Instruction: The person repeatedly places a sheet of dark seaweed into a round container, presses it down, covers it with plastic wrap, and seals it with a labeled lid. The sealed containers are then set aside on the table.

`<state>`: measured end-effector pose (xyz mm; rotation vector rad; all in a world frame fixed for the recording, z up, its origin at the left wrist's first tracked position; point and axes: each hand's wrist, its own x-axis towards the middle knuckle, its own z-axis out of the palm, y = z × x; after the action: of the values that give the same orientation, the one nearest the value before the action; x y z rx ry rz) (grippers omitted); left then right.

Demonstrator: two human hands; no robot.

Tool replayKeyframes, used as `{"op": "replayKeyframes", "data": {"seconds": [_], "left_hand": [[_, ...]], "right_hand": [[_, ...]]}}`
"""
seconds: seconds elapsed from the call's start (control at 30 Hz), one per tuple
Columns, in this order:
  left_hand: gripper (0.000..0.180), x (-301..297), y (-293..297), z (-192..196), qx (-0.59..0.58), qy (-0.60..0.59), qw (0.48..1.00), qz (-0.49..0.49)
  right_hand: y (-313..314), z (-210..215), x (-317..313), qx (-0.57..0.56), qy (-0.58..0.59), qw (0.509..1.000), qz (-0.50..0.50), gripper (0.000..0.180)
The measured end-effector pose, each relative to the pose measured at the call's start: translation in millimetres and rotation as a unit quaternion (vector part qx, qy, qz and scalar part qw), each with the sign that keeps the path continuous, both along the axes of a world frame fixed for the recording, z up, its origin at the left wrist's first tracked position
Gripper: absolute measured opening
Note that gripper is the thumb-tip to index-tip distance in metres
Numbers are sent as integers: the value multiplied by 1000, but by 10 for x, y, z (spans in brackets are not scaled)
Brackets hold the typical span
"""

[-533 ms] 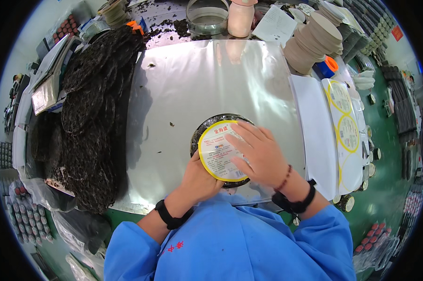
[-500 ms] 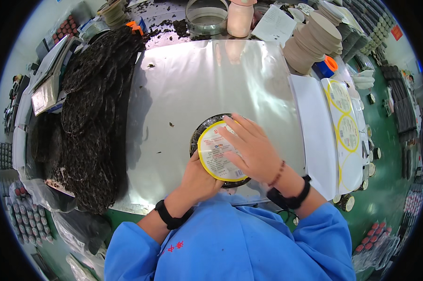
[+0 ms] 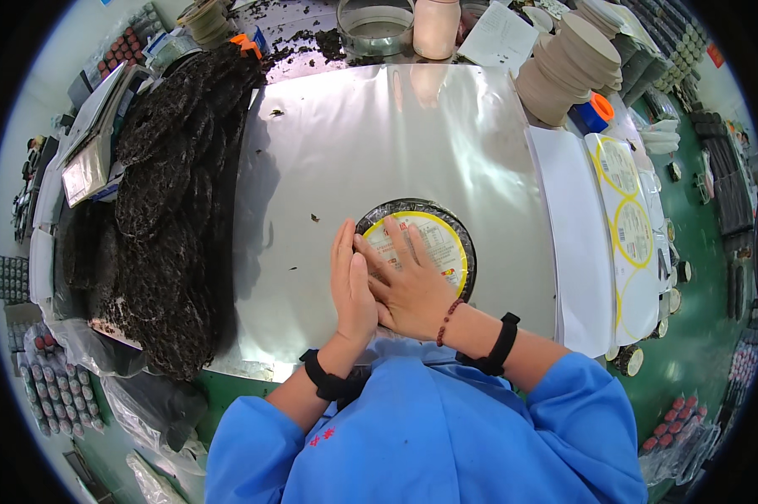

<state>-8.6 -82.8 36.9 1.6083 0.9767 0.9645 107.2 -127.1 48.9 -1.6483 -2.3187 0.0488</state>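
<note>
A round, dark, plastic-wrapped pack (image 3: 467, 277) lies on the shiny metal sheet in front of me. On its top is a round white label (image 3: 448, 245) with a yellow border. My right hand (image 3: 417, 281) presses flat on this label, fingers spread toward its far left side. Along the pack's left edge stands my left hand (image 3: 354, 290), fingers straight and side by side, its thumb close to my right hand. Neither hand grips anything. The pack's near left part is hidden beneath my hands.
Dark dried sheets, apparently seaweed, form a stack (image 3: 165, 210) at left. White paper and a sheet of yellow-edged labels (image 3: 631, 231) lie at right, below stacked pale discs (image 3: 568, 67) and a blue-orange tape dispenser (image 3: 593, 112). A metal ring (image 3: 375, 29) and a pinkish bottle (image 3: 436, 29) stand behind.
The label now sits flat and centred on the pack. My left hand has gone from holding the label's near edge to the pack's left side; my right hand has flattened onto the label.
</note>
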Motion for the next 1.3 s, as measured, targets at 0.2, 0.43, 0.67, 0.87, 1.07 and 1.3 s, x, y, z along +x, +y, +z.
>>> {"op": "replayKeyframes", "data": {"seconds": [0.2, 0.43, 0.67, 0.87, 1.07, 1.3], "left_hand": [[45, -65, 423, -86, -8, 124, 992, -33], [43, -71, 729, -220, -96, 134, 983, -78], [44, 11, 685, -208, -149, 119, 980, -46], [42, -67, 674, -226, -102, 59, 992, -36], [66, -512, 420, 357, -292, -20, 908, -301], [76, -604, 179, 420, -357, -28, 884, -301]], "right_hand": [[6, 32, 3, -11, 7, 1000, -15, 63], [-21, -67, 528, -1, 13, 978, -209, 62], [-47, -199, 750, -150, 401, 816, -388, 50], [-76, 2, 750, -149, 455, 797, -367, 44], [-840, 137, 674, -8, 503, 861, -75, 83], [-1000, 351, 699, -54, 445, 894, 22, 114]]}}
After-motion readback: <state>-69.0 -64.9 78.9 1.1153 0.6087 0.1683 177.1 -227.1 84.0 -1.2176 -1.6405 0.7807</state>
